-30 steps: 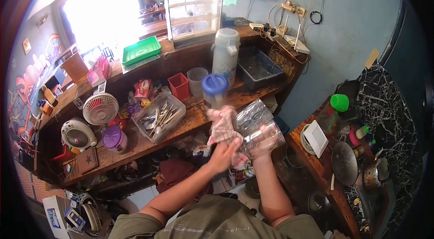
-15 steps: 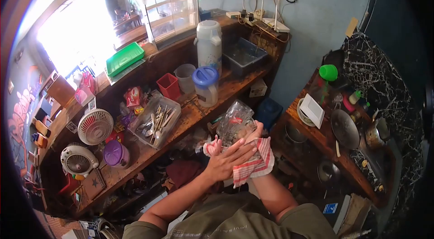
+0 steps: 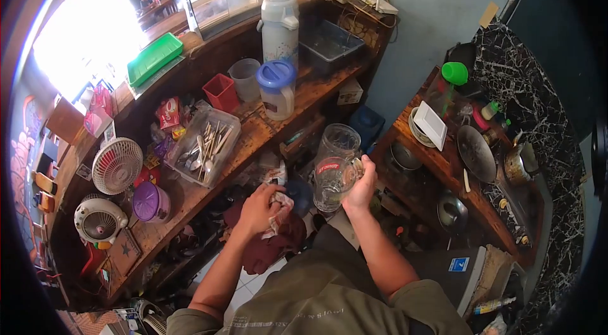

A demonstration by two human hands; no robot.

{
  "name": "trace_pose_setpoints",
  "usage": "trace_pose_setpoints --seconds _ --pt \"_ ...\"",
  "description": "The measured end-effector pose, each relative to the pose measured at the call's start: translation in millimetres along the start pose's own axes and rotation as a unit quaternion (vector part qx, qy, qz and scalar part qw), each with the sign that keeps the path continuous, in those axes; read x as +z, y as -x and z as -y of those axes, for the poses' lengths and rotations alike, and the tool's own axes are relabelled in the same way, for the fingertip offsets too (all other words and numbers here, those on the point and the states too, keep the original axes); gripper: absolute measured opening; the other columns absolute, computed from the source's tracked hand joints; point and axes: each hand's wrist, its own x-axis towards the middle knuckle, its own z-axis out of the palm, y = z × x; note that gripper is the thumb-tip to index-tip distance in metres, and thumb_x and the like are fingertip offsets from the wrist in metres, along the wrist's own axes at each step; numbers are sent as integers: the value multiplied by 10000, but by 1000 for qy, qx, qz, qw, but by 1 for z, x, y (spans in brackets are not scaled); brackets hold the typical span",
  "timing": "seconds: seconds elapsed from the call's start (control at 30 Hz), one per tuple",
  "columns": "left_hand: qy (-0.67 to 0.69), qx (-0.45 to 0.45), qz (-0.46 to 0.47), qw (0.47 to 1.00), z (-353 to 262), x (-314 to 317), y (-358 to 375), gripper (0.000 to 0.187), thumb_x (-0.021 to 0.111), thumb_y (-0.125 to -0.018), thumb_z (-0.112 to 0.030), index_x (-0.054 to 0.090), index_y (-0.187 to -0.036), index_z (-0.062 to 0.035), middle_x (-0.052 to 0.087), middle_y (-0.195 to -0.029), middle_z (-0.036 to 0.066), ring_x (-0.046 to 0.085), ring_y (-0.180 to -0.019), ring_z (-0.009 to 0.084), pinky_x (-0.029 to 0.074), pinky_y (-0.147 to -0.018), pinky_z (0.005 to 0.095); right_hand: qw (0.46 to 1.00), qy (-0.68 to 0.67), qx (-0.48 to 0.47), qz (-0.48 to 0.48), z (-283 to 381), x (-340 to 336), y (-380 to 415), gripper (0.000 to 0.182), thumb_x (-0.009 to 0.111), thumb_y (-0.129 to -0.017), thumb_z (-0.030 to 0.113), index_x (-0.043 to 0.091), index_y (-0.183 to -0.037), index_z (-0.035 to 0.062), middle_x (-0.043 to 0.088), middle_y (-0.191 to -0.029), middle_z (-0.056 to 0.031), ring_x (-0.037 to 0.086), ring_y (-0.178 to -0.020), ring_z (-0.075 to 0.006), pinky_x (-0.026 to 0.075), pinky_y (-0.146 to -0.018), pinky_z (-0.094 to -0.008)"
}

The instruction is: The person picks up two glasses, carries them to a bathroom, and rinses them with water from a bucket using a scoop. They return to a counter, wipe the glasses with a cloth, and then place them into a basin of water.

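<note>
My right hand (image 3: pixel 360 194) grips a see-through pitcher (image 3: pixel 326 180) by its handle side. The pitcher has a red label and is tilted over the floor in front of me. My left hand (image 3: pixel 255 211), to the left and apart from the pitcher, is closed on a bunched red-and-white cloth (image 3: pixel 280 209). Below that cloth lies a dark maroon cloth (image 3: pixel 269 249).
On the wooden counter (image 3: pixel 253 139) stand a cutlery tray (image 3: pixel 206 151), a blue-lidded jug (image 3: pixel 277 91), a thermos (image 3: pixel 279 28), a red container (image 3: pixel 221 93) and fans. At right, a wooden table (image 3: pixel 405 123) holds a wok (image 3: pixel 475 153) and bowls.
My hands have come apart. The left moved left and down, taking the cloth off the pitcher. The right now holds the pitcher without the cloth, and the view has shifted slightly.
</note>
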Motion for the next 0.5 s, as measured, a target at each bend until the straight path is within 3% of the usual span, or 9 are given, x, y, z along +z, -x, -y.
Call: trace_pose_setpoints --seconds 0.07,0.1,0.2,0.27,0.33,0.4,0.43,0.47,0.5 --pt "124 -90 109 982 -14 -20 3 536 605 -664 -60 477 -1185 -71 567 -965 147 571 -944 253 437 -847 338 999 9 0 -35 -5 6 -2 223 536 -874 278 500 -734 109 478 -766 22 468 -702 -59 419 -644 -208" --pt "191 -35 137 971 -1 -18 2 488 605 -731 -111 454 -1192 -58 532 -924 28 505 -840 161 423 -787 307 999 9 3 -31 -6 9 -5 223 536 -874 278 500 -734 109 478 -766 22 468 -702 -59 419 -644 -208" --pt "259 -25 76 963 -28 -39 -9 452 632 -768 -152 469 -1179 -59 501 -870 6 493 -819 149 401 -807 279 1000 13 -18 -9 -9 16 -13 248 535 -874 276 484 -694 114 467 -705 36 443 -622 -55 388 -569 -194" --pt "330 -117 -21 936 -40 -45 -22 510 689 -757 -251 488 -1180 -50 505 -872 18 502 -852 145 389 -835 274 1000 26 -7 1 -7 16 -20 212 527 -872 257 513 -746 87 497 -732 14 485 -657 -81 419 -600 -228" --pt "206 -75 -83 972 -75 -56 -37 607 774 -704 -326 497 -1169 -50 568 -926 54 578 -942 164 457 -815 341 999 38 4 16 -8 17 -33 194 520 -871 238 543 -799 60 528 -759 -8 526 -692 -106 450 -631 -263" --pt "115 10 -64 991 -83 -51 -58 703 805 -646 -380 494 -1180 -43 605 -1035 103 588 -1037 229 450 -878 364 995 42 -29 82 -12 18 -49 226 514 -873 234 512 -703 84 474 -666 20 464 -597 -80 391 -556 -240" --pt "102 28 -38 994 -89 -47 -71 777 825 -597 -405 488 -1201 -49 599 -1105 124 587 -1031 277 447 -886 359 995 54 -44 66 -13 26 -56 267 506 -877 224 472 -641 103 423 -609 39 411 -549 -66 341 -517 -231" --pt "67 59 -51 995 -94 -39 -84 796 828 -580 -422 485 -1199 -57 601 -1087 121 597 -1012 267 456 -861 357 995 54 -40 70 -13 32 -61 267 506 -877 224 472 -641 103 423 -609 39 411 -549 -66 341 -517 -231" --pt "55 36 -43 997 -103 -33 -98 796 834 -574 -419 489 -1185 -44 599 -1097 134 589 -1030 280 451 -876 359 994 76 -49 65 -11 39 -68 311 491 -881 215 435 -598 101 395 -579 43 365 -527 -60 285 -492 -239"
